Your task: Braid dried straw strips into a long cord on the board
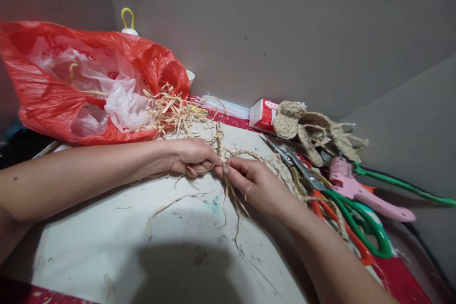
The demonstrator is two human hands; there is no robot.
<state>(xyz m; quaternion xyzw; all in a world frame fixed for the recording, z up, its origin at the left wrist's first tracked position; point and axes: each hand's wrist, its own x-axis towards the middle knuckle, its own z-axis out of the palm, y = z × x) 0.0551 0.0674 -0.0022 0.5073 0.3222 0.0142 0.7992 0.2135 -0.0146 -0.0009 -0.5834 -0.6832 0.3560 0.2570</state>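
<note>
My left hand (pixel 194 157) and my right hand (pixel 258 183) meet over the middle of the white board (pixel 171 232). Both are closed, thumbs and fingertips pinching a braided straw cord (pixel 219 137) between them. The braid runs up behind my fingers, and a length of it trails right toward the scissors. Loose straw strands (pixel 237 228) hang from the pinch toward me across the board. My fingertips almost touch, and the exact point of the braid they grip is partly hidden.
A red plastic bag (pixel 60 118) with straw shreds (pixel 174 111) spilling out lies at the back left. To the right are green-handled scissors (pixel 374 232), orange-handled scissors (pixel 351 240), a pink glue gun (pixel 359 192), woven straw pieces (pixel 287 123) and a red-and-white box (pixel 262 115). A grey wall stands behind.
</note>
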